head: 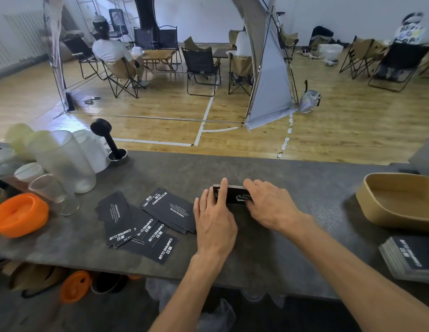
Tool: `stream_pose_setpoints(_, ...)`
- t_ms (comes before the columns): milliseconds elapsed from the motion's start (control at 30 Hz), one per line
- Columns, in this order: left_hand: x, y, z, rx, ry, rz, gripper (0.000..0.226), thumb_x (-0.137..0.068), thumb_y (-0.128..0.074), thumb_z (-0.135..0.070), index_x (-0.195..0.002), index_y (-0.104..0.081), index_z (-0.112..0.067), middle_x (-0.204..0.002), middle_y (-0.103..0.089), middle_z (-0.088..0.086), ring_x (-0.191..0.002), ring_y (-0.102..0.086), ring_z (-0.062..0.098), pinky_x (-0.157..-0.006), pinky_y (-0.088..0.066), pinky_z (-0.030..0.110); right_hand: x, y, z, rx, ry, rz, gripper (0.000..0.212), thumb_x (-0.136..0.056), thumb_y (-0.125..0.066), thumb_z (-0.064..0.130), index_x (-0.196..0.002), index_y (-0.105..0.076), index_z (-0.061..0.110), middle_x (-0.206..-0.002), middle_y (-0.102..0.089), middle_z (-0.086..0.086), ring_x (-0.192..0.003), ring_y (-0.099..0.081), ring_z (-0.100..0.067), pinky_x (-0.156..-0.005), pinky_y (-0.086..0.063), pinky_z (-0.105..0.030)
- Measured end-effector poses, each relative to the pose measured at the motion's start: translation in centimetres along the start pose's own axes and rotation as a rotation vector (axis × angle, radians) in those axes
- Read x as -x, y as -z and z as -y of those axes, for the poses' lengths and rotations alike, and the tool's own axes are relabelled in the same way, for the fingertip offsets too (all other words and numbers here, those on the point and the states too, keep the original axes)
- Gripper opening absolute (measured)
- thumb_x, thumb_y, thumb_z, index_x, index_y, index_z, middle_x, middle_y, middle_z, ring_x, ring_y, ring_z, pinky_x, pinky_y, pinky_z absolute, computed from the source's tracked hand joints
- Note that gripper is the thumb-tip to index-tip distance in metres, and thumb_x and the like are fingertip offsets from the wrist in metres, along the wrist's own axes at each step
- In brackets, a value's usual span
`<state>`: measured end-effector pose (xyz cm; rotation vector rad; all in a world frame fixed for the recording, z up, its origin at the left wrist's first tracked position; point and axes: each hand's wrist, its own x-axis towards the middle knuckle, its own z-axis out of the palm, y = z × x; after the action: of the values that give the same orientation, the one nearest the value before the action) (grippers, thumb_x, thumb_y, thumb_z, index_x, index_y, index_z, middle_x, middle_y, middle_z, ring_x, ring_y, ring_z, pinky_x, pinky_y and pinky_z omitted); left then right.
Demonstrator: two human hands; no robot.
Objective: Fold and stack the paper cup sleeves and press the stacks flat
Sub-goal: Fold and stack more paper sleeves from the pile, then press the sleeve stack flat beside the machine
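A small stack of black paper cup sleeves (235, 196) with white print lies on the dark counter (292, 188), in the middle. My left hand (214, 216) lies with straight fingers on the stack's left end. My right hand (268, 204) lies flat over its right end, fingers extended. Several loose black sleeves (146, 221) are scattered flat on the counter to the left of my hands. Another pile of sleeves (411, 257) sits at the counter's right front edge.
A tan tray (400, 200) stands at the right. At the left are frosted plastic cups (65, 161), a clear glass (53, 192), an orange lid (19, 214) and a black tamper (108, 140). Beyond the counter are folding chairs and seated people.
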<state>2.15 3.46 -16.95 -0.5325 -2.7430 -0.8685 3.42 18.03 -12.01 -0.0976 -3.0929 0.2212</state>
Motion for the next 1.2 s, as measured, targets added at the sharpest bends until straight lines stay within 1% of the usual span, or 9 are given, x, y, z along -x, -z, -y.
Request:
stream_pose_setpoints(267,-0.1,0.6,0.1,-0.025,-0.052,0.003,0.077,-0.083,-0.059,-0.005,-0.152,-0.028,-0.025,-0.14,-0.051,0.008,-0.137,-0.039,0.029,-0.118,-0.024,0.046,0.9,0.4,0.3,-0.064,-0.017,-0.012,0.015,-0.099,-0.046,0.03,-0.111,-0.042,0.024,-0.105,-0.057,0.002,-0.101,-0.057,-0.023,-0.069,-0.04,-0.036)
stream_pose_setpoints(333,0.0,1.2,0.1,-0.069,-0.141,-0.016,0.083,-0.078,-0.063,-0.001,-0.151,-0.03,-0.022,-0.134,-0.052,0.01,-0.127,-0.047,0.03,-0.112,-0.034,0.045,1.3,1.6,-0.1,-0.091,-0.012,0.026,0.011,-0.096,-0.048,0.03,-0.102,-0.039,0.026,-0.101,-0.058,0.002,-0.094,-0.059,-0.024,-0.069,-0.04,-0.036)
stream_pose_setpoints(500,-0.2,2.9,-2.2,-0.17,-0.39,-0.027,0.084,-0.071,-0.07,-0.003,-0.147,-0.037,-0.017,-0.15,-0.033,0.013,-0.122,-0.05,0.03,-0.099,-0.044,0.043,3.4,5.8,-3.1,-0.178,-0.02,0.204,0.012,-0.09,-0.056,0.032,-0.091,-0.045,0.029,-0.093,-0.061,0.003,-0.085,-0.058,-0.023,-0.068,-0.042,-0.035)
stream_pose_setpoints(600,-0.2,2.9,-5.8,-0.192,-0.513,-0.025,0.082,-0.068,-0.075,-0.008,-0.143,-0.043,-0.013,-0.136,-0.049,0.007,-0.111,-0.056,0.026,-0.091,-0.047,0.039,5.5,7.9,-6.1,-0.254,-0.035,0.232,0.016,-0.087,-0.06,0.032,-0.083,-0.044,0.029,-0.089,-0.062,0.002,-0.084,-0.06,-0.023,-0.068,-0.046,-0.035)
stream_pose_setpoints(700,0.5,2.6,-10.1,-0.174,-0.57,0.02,0.083,-0.069,-0.078,-0.014,-0.143,-0.041,-0.012,-0.125,-0.058,0.003,-0.105,-0.06,0.022,-0.088,-0.048,0.036,8.5,10.0,-10.0,-0.316,-0.06,0.207,0.024,-0.085,-0.065,0.034,-0.089,-0.041,0.031,-0.087,-0.062,0.006,-0.083,-0.062,-0.02,-0.073,-0.051,-0.038)
stream_pose_setpoints(833,2.4,1.8,-16.5,-0.116,-0.553,0.093,0.057,-0.072,-0.078,-0.025,-0.114,-0.041,-0.019,-0.099,-0.064,-0.003,-0.079,-0.061,0.019,-0.075,-0.048,0.034,13.0,12.4,-15.3,-0.341,-0.127,0.145,0.04,-0.078,-0.072,0.039,-0.095,-0.037,0.033,-0.089,-0.064,0.006,-0.08,-0.063,-0.016,-0.076,-0.054,-0.043)
stream_pose_setpoints(933,3.8,0.6,-20.7,-0.19,-0.601,0.141,0.042,-0.077,-0.072,-0.035,-0.091,-0.034,-0.025,-0.092,-0.06,-0.006,-0.062,-0.044,0.015,-0.064,-0.035,0.028,16.1,13.7,-18.8,-0.269,-0.138,0.086,0.042,-0.076,-0.074,0.04,-0.094,-0.037,0.031,-0.089,-0.06,0.008,-0.082,-0.058,-0.014,-0.074,-0.051,-0.038)
stream_pose_setpoints(1067,4.8,-0.8,-25.2,-0.175,-0.583,0.281,0.032,-0.083,-0.065,-0.047,-0.09,-0.045,-0.023,-0.094,-0.058,-0.006,-0.075,-0.056,0.019,-0.066,-0.034,0.03,19.7,14.5,-22.4,-0.18,-0.146,0.051,0.028,-0.079,-0.072,0.042,-0.084,-0.048,0.029,-0.087,-0.054,0.012,-0.083,-0.053,-0.013,-0.07,-0.048,-0.033)
stream_pose_setpoints(1200,4.9,-2.2,-27.9,-0.167,-0.531,0.461,0.036,-0.079,-0.07,-0.051,-0.089,-0.046,-0.025,-0.092,-0.056,-0.01,-0.08,-0.055,0.017,-0.067,-0.045,0.034,22.5,14.5,-24.2,-0.18,-0.17,0.106,0.036,-0.075,-0.076,0.051,-0.092,-0.05,0.032,-0.089,-0.054,0.015,-0.081,-0.054,-0.006,-0.07,-0.049,-0.032)
